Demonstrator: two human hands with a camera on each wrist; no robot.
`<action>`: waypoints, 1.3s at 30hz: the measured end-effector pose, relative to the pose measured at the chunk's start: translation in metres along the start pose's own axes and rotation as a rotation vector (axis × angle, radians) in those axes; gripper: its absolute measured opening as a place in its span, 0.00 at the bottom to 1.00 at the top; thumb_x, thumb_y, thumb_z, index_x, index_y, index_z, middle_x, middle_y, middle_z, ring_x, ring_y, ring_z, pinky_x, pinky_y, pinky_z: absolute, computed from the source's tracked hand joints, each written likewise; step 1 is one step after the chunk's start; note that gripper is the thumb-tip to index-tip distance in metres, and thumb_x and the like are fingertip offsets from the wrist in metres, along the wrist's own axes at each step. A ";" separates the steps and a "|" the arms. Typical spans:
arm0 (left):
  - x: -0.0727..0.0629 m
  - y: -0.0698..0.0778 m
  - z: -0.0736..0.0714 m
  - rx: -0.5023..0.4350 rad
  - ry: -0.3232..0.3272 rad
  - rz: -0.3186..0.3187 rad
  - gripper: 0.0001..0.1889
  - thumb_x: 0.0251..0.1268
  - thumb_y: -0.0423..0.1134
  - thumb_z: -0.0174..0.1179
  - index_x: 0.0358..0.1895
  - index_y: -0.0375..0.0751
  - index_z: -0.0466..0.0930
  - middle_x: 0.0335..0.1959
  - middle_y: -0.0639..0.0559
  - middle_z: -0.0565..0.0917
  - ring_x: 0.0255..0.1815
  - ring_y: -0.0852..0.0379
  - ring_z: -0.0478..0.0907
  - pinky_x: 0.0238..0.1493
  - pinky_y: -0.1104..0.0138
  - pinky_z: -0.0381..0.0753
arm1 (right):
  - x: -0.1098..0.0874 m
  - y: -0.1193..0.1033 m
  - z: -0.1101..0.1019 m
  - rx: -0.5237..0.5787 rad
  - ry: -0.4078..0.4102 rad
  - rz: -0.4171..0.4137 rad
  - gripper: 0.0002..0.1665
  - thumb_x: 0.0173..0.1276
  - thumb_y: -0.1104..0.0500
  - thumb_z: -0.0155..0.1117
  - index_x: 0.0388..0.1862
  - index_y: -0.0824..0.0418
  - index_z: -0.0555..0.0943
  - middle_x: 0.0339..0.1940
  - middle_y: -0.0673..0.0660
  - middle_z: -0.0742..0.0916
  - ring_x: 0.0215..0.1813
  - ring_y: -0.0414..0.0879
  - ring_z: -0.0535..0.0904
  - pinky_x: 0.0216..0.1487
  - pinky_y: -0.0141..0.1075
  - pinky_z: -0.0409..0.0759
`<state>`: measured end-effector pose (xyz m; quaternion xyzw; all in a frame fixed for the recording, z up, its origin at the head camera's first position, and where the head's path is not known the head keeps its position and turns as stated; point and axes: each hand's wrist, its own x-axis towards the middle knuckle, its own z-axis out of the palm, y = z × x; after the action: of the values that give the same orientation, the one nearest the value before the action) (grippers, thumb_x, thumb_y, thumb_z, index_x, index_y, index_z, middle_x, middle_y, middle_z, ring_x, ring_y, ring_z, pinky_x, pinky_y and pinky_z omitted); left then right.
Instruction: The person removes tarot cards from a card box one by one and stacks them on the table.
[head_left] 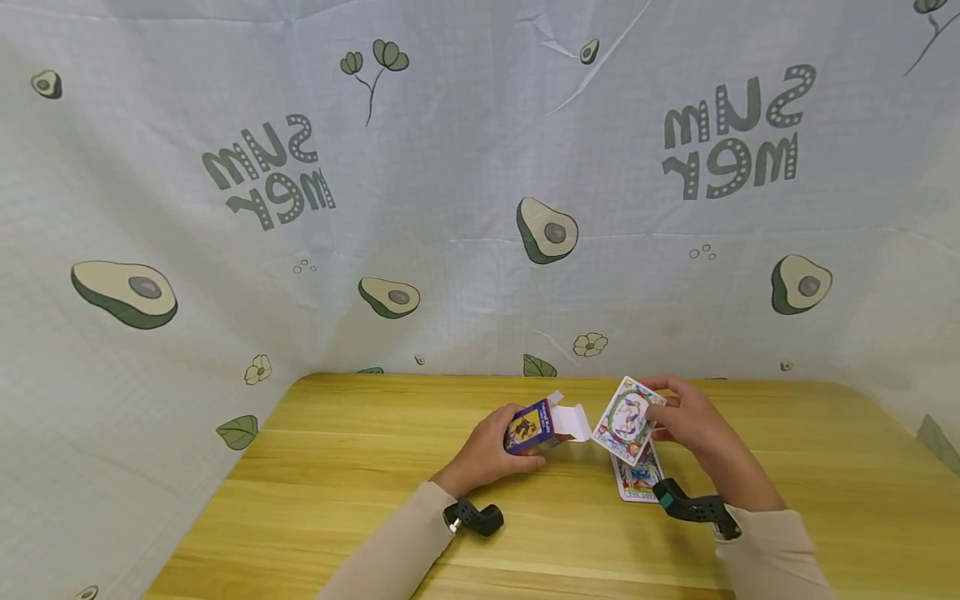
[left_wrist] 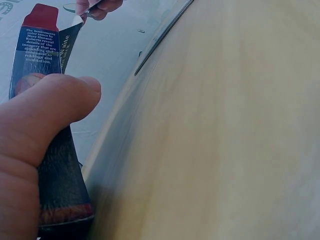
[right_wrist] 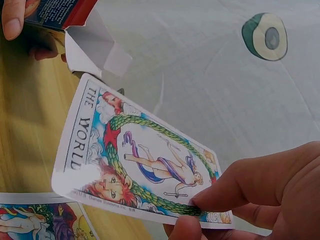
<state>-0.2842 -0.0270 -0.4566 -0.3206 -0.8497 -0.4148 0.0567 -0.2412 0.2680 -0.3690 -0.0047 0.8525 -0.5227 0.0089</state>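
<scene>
My left hand (head_left: 491, 450) grips a dark blue card box (head_left: 528, 427) above the table, its white end flap (head_left: 572, 422) folded out toward the right. In the left wrist view the thumb (left_wrist: 60, 100) lies across the box's printed side. My right hand (head_left: 693, 417) pinches a tarot card (right_wrist: 150, 165) between thumb and fingers; it reads "THE WORLD". The card is tilted, with its lettered end close to the open end of the box. Below it on the table lies another tarot card (head_left: 639, 483), partly covered by the held one in the head view.
A wooden table (head_left: 360, 500) stretches beneath both hands. Behind it hangs a pale cloth (head_left: 450, 167) printed with avocados and mirrored lettering. Each wrist wears a black strap-on mount, the left mount (head_left: 476, 517) and the right mount (head_left: 693, 504).
</scene>
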 end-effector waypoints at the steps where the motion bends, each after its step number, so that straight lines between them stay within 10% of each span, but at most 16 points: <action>1: 0.000 0.000 0.000 -0.001 -0.002 0.000 0.35 0.51 0.54 0.71 0.60 0.42 0.69 0.45 0.56 0.76 0.42 0.63 0.72 0.43 0.71 0.74 | 0.000 0.000 -0.001 -0.005 -0.001 0.000 0.28 0.69 0.65 0.53 0.65 0.72 0.61 0.45 0.69 0.80 0.36 0.50 0.77 0.37 0.37 0.81; 39: 0.000 0.003 -0.001 0.005 -0.010 -0.002 0.35 0.52 0.54 0.71 0.60 0.43 0.69 0.45 0.57 0.76 0.42 0.63 0.72 0.44 0.71 0.74 | -0.002 0.025 -0.012 -0.014 -0.008 0.080 0.31 0.68 0.61 0.62 0.65 0.72 0.65 0.45 0.67 0.85 0.33 0.48 0.79 0.31 0.36 0.78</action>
<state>-0.2824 -0.0271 -0.4541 -0.3216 -0.8513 -0.4112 0.0526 -0.2392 0.2900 -0.3856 0.0271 0.8556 -0.5159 0.0330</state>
